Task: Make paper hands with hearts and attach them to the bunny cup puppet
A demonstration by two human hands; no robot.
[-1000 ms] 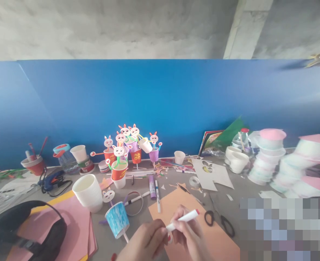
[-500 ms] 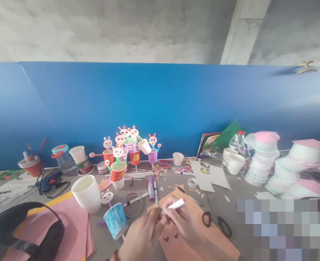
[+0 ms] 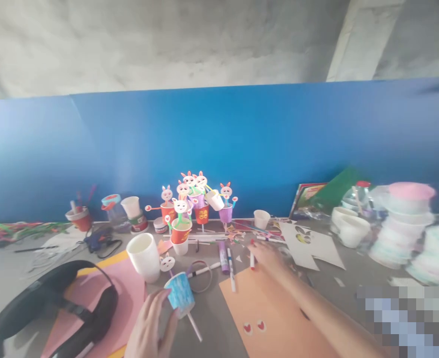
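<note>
My left hand [image 3: 152,320] reaches toward a blue-painted paper cup [image 3: 181,293], thumb and fingers apart at its left side; whether they touch it is unclear. The tilted cup has a white stick [image 3: 194,326] below and a white rabbit face [image 3: 167,263] above. My right hand [image 3: 267,256] is farther out on the table, its fingertips closed on the far end of a white marker with red ends [image 3: 252,259]. Two small cutouts with red hearts [image 3: 254,326] lie on an orange paper sheet [image 3: 275,303] between my arms.
Several rabbit-faced cups [image 3: 181,231] stand at the back. A white cup [image 3: 143,256] and black headset [image 3: 51,303] are at left. A purple glue stick [image 3: 223,257], markers [image 3: 231,271] and cut white card [image 3: 314,246] lie mid-table; cup stacks [image 3: 401,228] rise at right.
My hands, together over the orange sheet before, have separated. The left has moved left to the blue cup. The right has carried the red-ended marker forward to the table beyond the sheet.
</note>
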